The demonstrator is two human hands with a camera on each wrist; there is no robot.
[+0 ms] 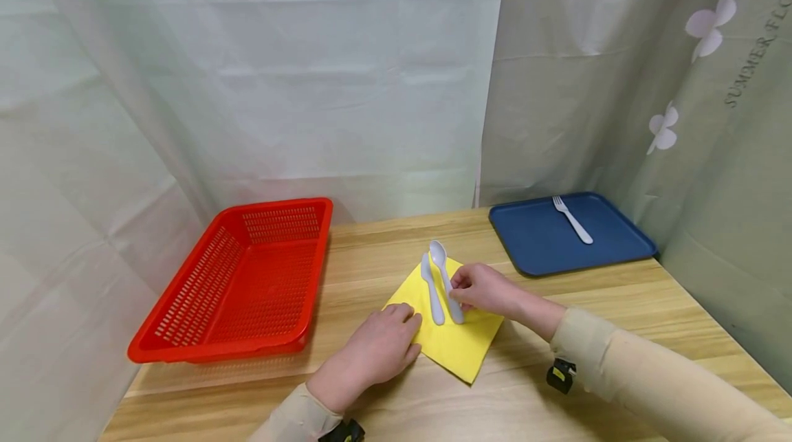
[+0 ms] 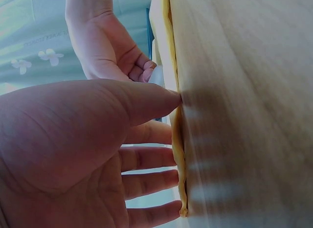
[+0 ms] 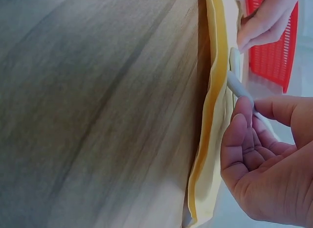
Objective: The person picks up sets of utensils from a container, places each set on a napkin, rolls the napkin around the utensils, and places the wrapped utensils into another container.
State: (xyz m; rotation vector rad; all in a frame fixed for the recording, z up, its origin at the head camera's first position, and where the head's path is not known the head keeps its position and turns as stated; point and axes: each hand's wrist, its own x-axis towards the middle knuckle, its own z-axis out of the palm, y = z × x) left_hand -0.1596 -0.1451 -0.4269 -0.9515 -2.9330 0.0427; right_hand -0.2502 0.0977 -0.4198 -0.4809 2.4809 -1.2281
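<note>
As we look down from the head view, the right hand (image 1: 485,289) pinches the handle of the spoon (image 1: 445,278) over the napkin (image 1: 460,346), close beside the knife (image 1: 432,292), while the left hand (image 1: 385,340) rests with uncurled fingers on the napkin's near left edge. We judge that narrow gap the main risk: a slight sideways turn of the spoon could knock the knife askew, and a tug from the left hand could skew the napkin and carry the knife along. On the basket (image 1: 216,348), the tray (image 1: 532,242) and its fork (image 1: 575,223) we make out no writing, but on the curtain (image 1: 588,119) we read "SUMMER FLO", cut off at the edge of view. From the left wrist, we see straight fingers touching the napkin's edge; if they press too lightly, we think it could slip. Lettering shows behind, too faint for us to read surely. From the right wrist, we see thumb and fingers hold the spoon at one small spot, so it could roll or twist; the napkin's gaping layers could snag a fingertip. We find no label here.
</note>
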